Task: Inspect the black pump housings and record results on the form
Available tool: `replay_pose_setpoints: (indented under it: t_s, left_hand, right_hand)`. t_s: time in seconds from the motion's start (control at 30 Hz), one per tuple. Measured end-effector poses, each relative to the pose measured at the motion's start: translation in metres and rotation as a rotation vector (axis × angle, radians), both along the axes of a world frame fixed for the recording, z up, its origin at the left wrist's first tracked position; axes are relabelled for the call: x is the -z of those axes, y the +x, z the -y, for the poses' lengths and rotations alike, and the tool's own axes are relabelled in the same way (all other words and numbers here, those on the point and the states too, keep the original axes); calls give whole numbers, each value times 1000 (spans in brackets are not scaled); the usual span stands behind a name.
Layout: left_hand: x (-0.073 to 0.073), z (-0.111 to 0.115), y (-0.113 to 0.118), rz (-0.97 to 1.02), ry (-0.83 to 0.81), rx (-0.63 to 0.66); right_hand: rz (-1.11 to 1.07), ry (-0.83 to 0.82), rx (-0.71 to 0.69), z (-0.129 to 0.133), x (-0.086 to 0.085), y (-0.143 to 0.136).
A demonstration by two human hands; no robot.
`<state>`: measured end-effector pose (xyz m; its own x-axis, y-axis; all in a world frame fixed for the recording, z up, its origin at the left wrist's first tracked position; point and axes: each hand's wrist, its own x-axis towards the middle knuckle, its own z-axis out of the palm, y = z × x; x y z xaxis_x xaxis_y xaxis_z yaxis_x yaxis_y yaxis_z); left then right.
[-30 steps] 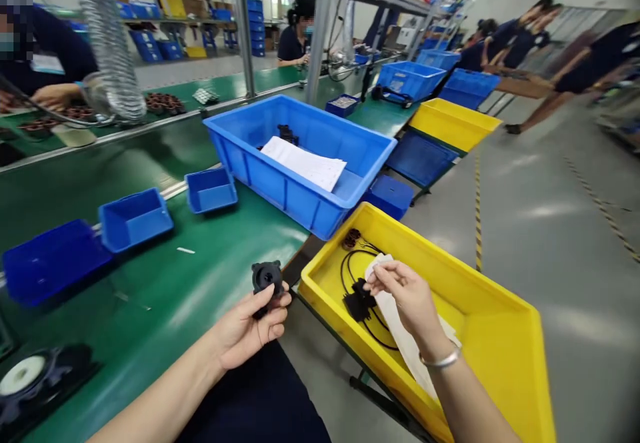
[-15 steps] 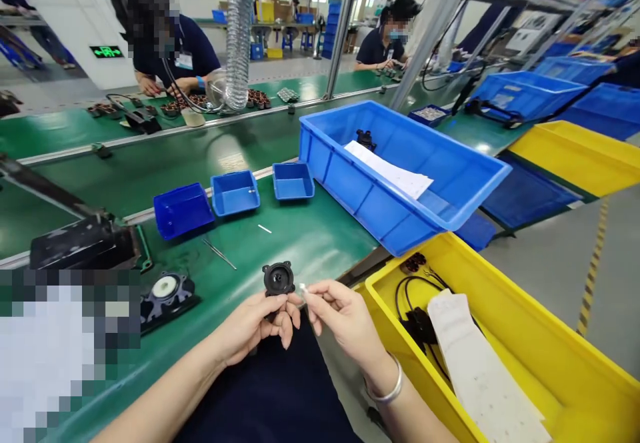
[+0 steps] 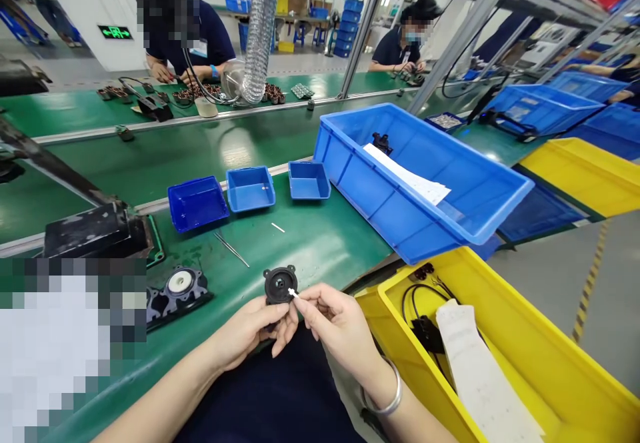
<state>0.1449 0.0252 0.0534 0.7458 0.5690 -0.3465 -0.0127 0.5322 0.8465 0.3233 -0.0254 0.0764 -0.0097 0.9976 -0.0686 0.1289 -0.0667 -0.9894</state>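
Observation:
A round black plastic housing (image 3: 274,279) with small lugs on its rim is gripped by my left hand (image 3: 255,329), thumb on its lower edge, with its hollow face turned up. Between the thumb and fingertips of my right hand (image 3: 336,319) is a small white plastic part (image 3: 293,293), its tip over the right edge of the housing's hollow. Whether the part touches the housing I cannot tell. On the green bench (image 3: 320,243) ahead lie metal tweezers (image 3: 232,249) and a thin white stick (image 3: 278,227).
Three small blue bins (image 3: 250,189) stand behind the tweezers. To the right are a large blue crate (image 3: 370,193) and a yellow crate (image 3: 520,323) with cables and white sheet. A black fixture (image 3: 181,289) with a white disc sits left. Two co-workers sit across the line.
My right hand has brought the white part left, from beside the housing to over its edge. The whole view has shifted slightly, so the bench things appear further right.

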Motion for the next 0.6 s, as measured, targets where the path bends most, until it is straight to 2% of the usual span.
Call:
replay_pose_setpoints:
  t_s: [0.27, 0.4, 0.6]
  left_hand:
    - [-4, -4, -5, -76, 202, 23]
    - [-4, -4, -5, -113, 219, 41]
    - [-5, 1, -7, -118, 174, 11]
  right_hand:
    - [103, 44, -7, 1, 2, -5]
    - [168, 101, 24, 0, 5, -7]
    - [176, 88, 19, 1, 6, -9]
